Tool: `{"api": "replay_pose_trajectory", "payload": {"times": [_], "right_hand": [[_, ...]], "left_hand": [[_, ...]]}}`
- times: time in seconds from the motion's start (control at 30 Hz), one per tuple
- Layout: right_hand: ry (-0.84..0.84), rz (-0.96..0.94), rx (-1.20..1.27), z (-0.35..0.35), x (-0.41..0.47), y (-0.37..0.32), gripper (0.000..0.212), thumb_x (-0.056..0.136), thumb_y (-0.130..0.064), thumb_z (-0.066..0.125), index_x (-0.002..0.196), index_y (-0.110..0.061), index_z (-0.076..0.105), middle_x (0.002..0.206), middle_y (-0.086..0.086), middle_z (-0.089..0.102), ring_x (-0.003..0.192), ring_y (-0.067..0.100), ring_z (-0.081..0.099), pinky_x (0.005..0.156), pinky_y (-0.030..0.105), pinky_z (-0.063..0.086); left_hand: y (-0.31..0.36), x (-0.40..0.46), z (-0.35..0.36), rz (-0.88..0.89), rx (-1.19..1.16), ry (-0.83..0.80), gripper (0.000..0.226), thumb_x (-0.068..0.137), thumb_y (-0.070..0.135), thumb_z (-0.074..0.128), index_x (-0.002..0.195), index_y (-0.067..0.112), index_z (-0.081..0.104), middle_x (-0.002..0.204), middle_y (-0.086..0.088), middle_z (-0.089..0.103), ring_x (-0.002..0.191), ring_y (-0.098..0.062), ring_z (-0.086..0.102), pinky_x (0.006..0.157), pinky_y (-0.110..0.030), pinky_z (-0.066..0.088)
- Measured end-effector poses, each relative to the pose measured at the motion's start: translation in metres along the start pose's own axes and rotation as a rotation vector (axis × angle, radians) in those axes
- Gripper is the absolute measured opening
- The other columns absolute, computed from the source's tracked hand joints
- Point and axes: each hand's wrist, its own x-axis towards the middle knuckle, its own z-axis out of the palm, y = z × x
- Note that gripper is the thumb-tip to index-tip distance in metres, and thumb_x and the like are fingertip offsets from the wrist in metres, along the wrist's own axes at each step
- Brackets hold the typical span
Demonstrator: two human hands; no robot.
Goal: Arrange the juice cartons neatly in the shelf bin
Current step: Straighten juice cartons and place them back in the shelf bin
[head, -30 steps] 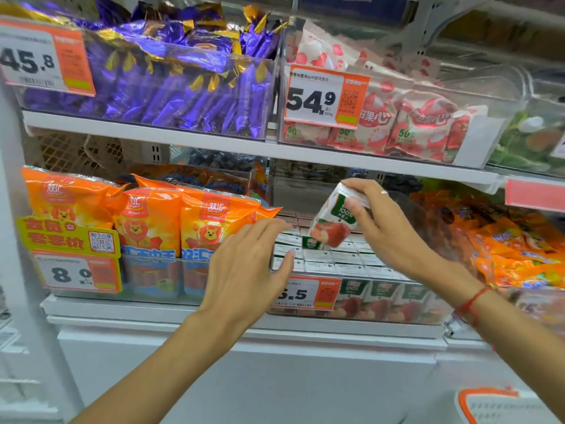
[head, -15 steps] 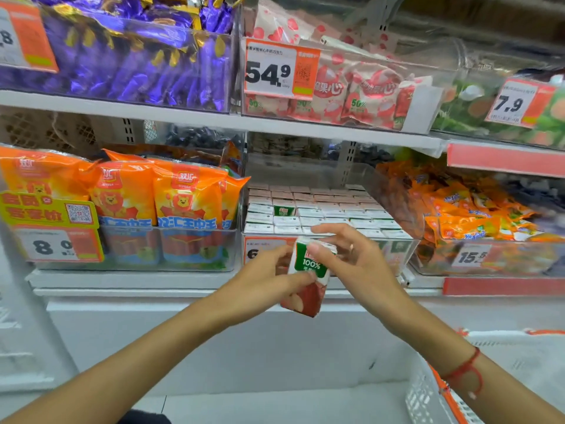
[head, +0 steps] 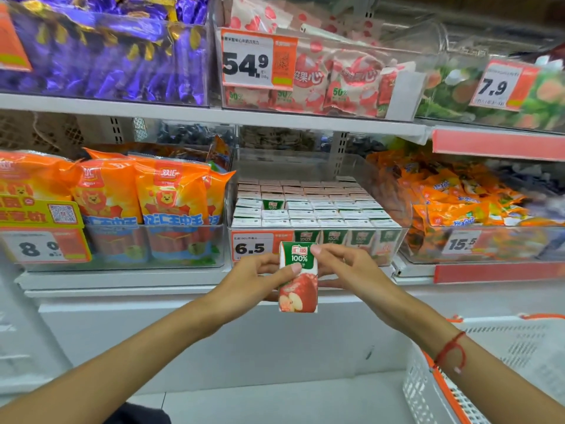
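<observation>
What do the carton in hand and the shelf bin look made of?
Carton: looks like coated paperboard, printed and smooth, with crisp folded edges and flat faces. Bin: looks like clear rigid plastic, glossy; the cartons inside show through its front wall.

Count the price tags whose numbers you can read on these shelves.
5: 54.9 and 7.9 on the upper shelf; 8, 6.5 and 15.5 on the lower shelf. A cut-off tag top left may be a sixth.
</observation>
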Motion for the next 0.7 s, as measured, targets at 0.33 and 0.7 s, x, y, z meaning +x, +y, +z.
{"api": "replay_pose_trajectory", "payload": {"times": [0.33, 0.7], "right_hand": [[0.052, -0.01, 0.022, 0.008, -0.003, 0.002, 0.016, 0.095, -0.039, 0.054, 0.103, -0.033, 0.066, 0.093, -0.013, 0.073, 0.079, -0.003, 0.068, 0.062, 0.007, 0.048], [-0.165, 0.142, 0.06, 0.007, -0.008, 0.005, 0.039, 0.086, -0.023, 0.071, 0.125, -0.021, 0.064, 0.119, 0.002, 0.069, 0.109, 0.015, 0.066, 0.099, 0.032, 0.052]], "left_hand": [[0.001, -0.002, -0.002, -0.066, -0.088, 0.001, 0.029, 0.088, 0.039, 0.066, 0.114, 0.027, 0.068, 0.097, 0.009, 0.076, 0.091, -0.007, 0.072, 0.068, -0.015, 0.055], [0.003, -0.004, -0.008, -0.014, -0.271, 0.12, 0.02, 0.091, 0.032, 0.063, 0.107, 0.022, 0.07, 0.096, 0.003, 0.077, 0.087, -0.01, 0.073, 0.064, -0.014, 0.054]]}}
